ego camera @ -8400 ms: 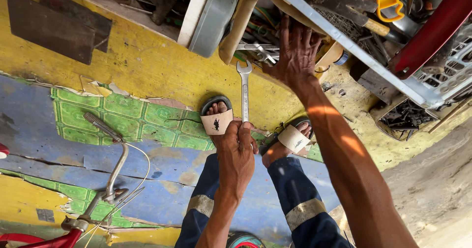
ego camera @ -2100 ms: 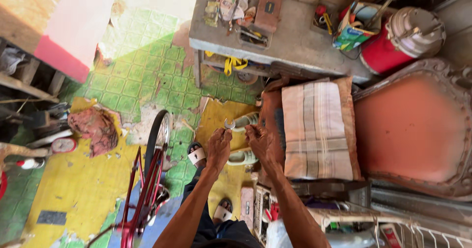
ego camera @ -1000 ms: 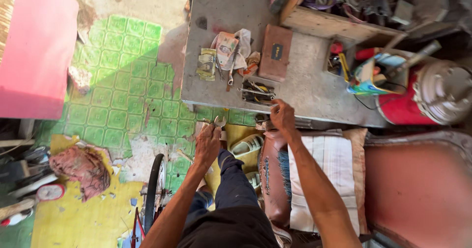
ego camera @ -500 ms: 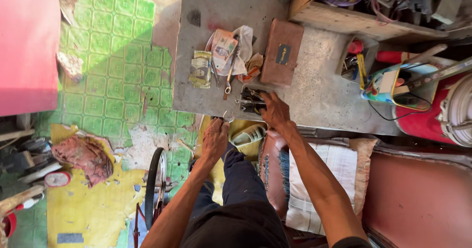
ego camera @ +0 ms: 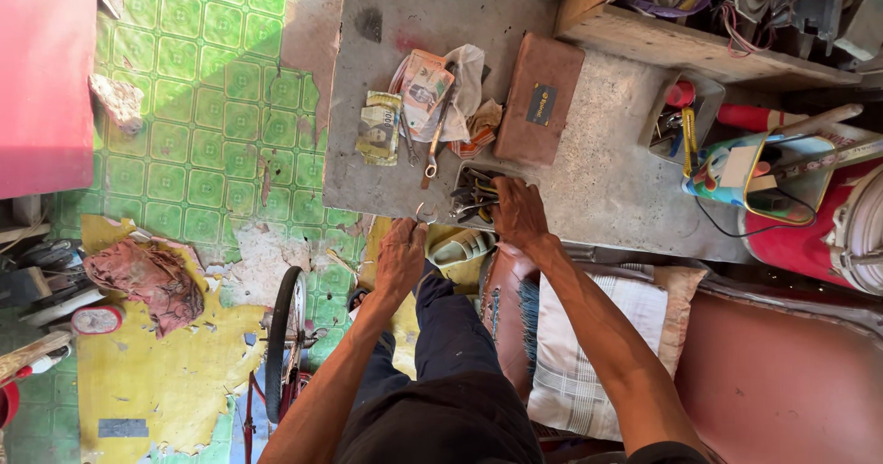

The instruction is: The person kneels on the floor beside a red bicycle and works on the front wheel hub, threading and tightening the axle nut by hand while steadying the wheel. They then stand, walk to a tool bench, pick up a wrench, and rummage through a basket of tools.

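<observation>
Reaching into the small tray of wrenches (ego camera: 474, 193) at the near edge of the grey table (ego camera: 598, 179), the right hand (ego camera: 518, 214) lay curled over the tools, grip unclear. Left hand (ego camera: 401, 257) sat just off that edge, closed on a small metal wrench (ego camera: 424, 214). Farther in on the table lay a loose spanner (ego camera: 434, 142), banknotes (ego camera: 379, 131) and a brown pouch (ego camera: 541, 105). Tool picking looked partway; nothing lifted from the tray yet.
</observation>
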`<action>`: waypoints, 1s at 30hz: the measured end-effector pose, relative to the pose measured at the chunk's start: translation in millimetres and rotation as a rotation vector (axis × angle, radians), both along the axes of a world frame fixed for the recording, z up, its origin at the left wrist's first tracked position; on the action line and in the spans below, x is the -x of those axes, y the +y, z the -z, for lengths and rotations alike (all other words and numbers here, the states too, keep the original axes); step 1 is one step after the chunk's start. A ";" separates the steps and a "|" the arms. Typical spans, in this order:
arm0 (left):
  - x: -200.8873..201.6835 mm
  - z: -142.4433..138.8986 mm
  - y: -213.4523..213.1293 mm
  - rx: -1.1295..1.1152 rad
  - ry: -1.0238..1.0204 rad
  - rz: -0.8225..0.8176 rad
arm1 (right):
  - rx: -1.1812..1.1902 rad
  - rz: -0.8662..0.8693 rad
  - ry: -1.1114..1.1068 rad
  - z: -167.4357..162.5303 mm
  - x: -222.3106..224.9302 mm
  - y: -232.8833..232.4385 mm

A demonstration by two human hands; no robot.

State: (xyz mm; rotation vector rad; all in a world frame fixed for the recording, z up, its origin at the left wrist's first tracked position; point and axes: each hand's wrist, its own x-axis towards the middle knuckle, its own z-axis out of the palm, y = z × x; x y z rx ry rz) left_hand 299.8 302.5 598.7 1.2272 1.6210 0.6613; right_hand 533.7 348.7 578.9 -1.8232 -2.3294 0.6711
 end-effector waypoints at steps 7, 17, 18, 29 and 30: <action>-2.6 8.5 4.0 0.012 0.004 -0.003 | -0.036 -0.090 -0.100 -0.7 3.4 14.8; -9.5 17.3 11.5 0.044 -0.027 0.015 | -0.062 -0.008 -0.051 14.5 11.3 -1.9; -8.8 18.2 11.8 0.038 -0.019 0.019 | -0.076 -0.011 -0.068 13.8 10.8 -1.1; -12.7 20.6 11.5 0.047 -0.043 -0.002 | 0.039 -0.190 -0.063 13.9 -18.0 34.1; -12.7 20.4 10.2 0.055 -0.044 -0.002 | 0.064 -0.185 -0.048 13.8 -21.1 34.7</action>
